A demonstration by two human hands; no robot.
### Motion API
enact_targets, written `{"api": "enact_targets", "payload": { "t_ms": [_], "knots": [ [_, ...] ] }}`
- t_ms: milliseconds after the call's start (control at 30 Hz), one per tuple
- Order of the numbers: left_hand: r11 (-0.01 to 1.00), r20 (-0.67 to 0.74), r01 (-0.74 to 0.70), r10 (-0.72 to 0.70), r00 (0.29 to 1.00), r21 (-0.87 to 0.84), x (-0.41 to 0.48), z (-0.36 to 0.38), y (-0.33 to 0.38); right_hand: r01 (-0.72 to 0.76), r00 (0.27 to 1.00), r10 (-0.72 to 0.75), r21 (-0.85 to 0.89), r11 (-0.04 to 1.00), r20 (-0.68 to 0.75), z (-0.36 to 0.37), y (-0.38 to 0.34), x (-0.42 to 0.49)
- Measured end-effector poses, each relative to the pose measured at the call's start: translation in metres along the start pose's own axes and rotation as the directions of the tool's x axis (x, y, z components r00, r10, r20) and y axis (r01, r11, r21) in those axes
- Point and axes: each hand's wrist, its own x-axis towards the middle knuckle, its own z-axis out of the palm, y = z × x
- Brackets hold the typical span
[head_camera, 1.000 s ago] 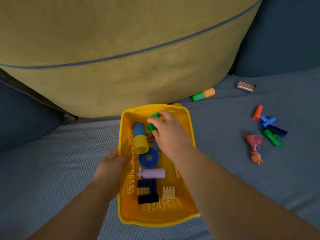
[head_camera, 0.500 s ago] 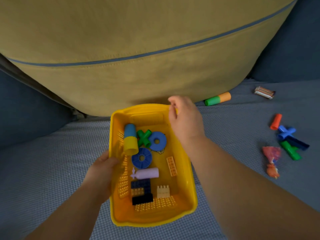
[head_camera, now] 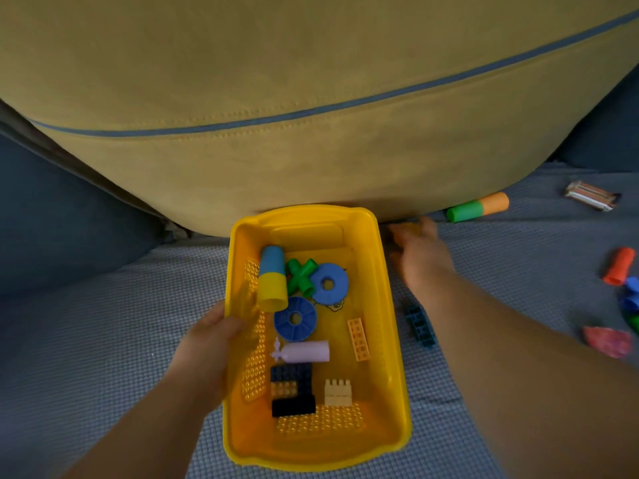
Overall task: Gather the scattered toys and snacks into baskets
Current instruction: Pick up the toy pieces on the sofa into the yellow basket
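A yellow basket (head_camera: 394,357) lies on the grey-blue sofa seat. It holds a blue-and-yellow cylinder (head_camera: 272,278), a green cross piece (head_camera: 300,276), a blue ring (head_camera: 329,283), a blue wheel (head_camera: 295,319), a lilac tube (head_camera: 304,351), an orange strip (head_camera: 359,339) and several bricks. My left hand (head_camera: 207,347) grips the basket's left rim. My right hand (head_camera: 420,257) is outside the far right corner, fingers stretched toward the cushion's base, where something small and yellowish shows, blurred. A teal brick (head_camera: 420,326) lies just right of the basket under my right forearm.
A big mustard cushion (head_camera: 311,98) stands right behind the basket. Farther right on the seat lie a green-and-orange cylinder (head_camera: 477,208), a wrapped snack bar (head_camera: 591,196), an orange tube (head_camera: 619,266), blue pieces (head_camera: 631,295) and a red snack packet (head_camera: 608,342).
My right hand let go of the green cross piece inside the basket, then moved out past the far right corner. My left hand has kept its hold on the rim.
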Motion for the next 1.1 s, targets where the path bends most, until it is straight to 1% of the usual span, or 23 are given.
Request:
{"api": "enact_targets", "payload": {
  "t_ms": [100,167,200,233,267,333,400,467,500,533,567,600,667,700,767,833,933,1000,1100],
  "knots": [
    [1.000,-0.024,0.007,-0.007,1.000,0.004,0.004,0.000,-0.001,0.076,0.997,-0.073,-0.119,0.990,0.030,0.009,0.002,0.012],
    [1.000,-0.028,0.006,-0.006,1.000,0.014,0.006,0.001,0.000,-0.001,0.996,0.014,-0.151,0.989,0.089,0.010,-0.001,0.015],
    [1.000,-0.027,0.004,-0.004,1.000,0.014,0.006,0.002,0.000,-0.045,0.992,0.062,-0.140,0.989,0.114,0.009,-0.003,0.014],
    [1.000,-0.027,0.004,-0.004,1.000,0.014,0.006,0.003,0.000,-0.074,0.990,0.087,-0.109,0.991,0.114,0.008,-0.004,0.012],
    [1.000,-0.022,0.005,-0.005,1.000,0.015,0.006,0.005,0.000,-0.084,0.992,0.090,-0.072,0.994,0.084,0.005,-0.005,0.008],
    [1.000,-0.012,0.010,-0.010,1.000,0.015,0.004,0.008,0.002,-0.062,0.997,0.062,0.006,0.998,-0.041,-0.005,-0.008,-0.005],
    [1.000,-0.010,0.010,-0.010,1.000,0.016,0.001,0.010,0.003,0.011,0.973,0.002,0.055,0.998,-0.229,-0.018,-0.015,-0.017],
    [1.000,-0.015,0.011,-0.011,1.000,0.021,-0.003,0.012,0.005,0.120,0.895,-0.052,0.128,0.984,-0.442,-0.033,-0.028,-0.031],
    [1.000,-0.015,0.007,-0.007,1.000,0.023,-0.006,0.015,0.005,0.180,0.853,-0.078,0.149,0.972,-0.517,-0.040,-0.035,-0.040],
    [1.000,-0.019,0.000,0.000,1.000,0.027,-0.007,0.016,0.006,0.241,0.821,-0.119,0.150,0.959,-0.558,-0.044,-0.045,-0.048],
    [1.000,-0.018,-0.005,0.006,1.000,0.029,-0.010,0.018,0.006,0.294,0.803,-0.173,0.126,0.948,-0.570,-0.046,-0.055,-0.058],
    [1.000,-0.010,-0.009,0.009,1.000,0.029,-0.013,0.019,0.007,0.337,0.796,-0.245,0.068,0.939,-0.554,-0.045,-0.064,-0.067],
    [0.999,0.000,-0.019,0.019,1.000,0.042,-0.020,0.020,0.008,0.385,0.804,-0.391,-0.109,0.916,-0.448,-0.033,-0.075,-0.081],
    [0.999,0.006,-0.026,0.025,1.000,0.048,-0.023,0.019,0.008,0.387,0.818,-0.434,-0.197,0.901,-0.377,-0.025,-0.077,-0.083],
    [0.998,0.018,-0.037,0.036,0.999,0.055,-0.028,0.019,0.006,0.361,0.861,-0.443,-0.313,0.879,-0.251,-0.012,-0.076,-0.088],
    [0.998,0.029,-0.042,0.041,0.999,0.054,-0.033,0.017,0.003,0.318,0.899,-0.392,-0.327,0.890,-0.193,-0.006,-0.076,-0.092],
    [0.998,0.047,-0.037,0.034,0.998,0.058,-0.038,0.016,-0.001,0.259,0.938,-0.311,-0.286,0.922,-0.152,-0.003,-0.076,-0.099],
    [0.998,0.061,-0.041,0.037,0.997,0.057,-0.042,0.016,-0.003,0.236,0.948,-0.284,-0.282,0.930,-0.142,-0.001,-0.074,-0.104],
    [0.998,0.065,-0.043,0.040,0.997,0.055,-0.044,0.016,-0.004,0.248,0.946,-0.293,-0.270,0.930,-0.140,0.001,-0.072,-0.109]
  ]
}}
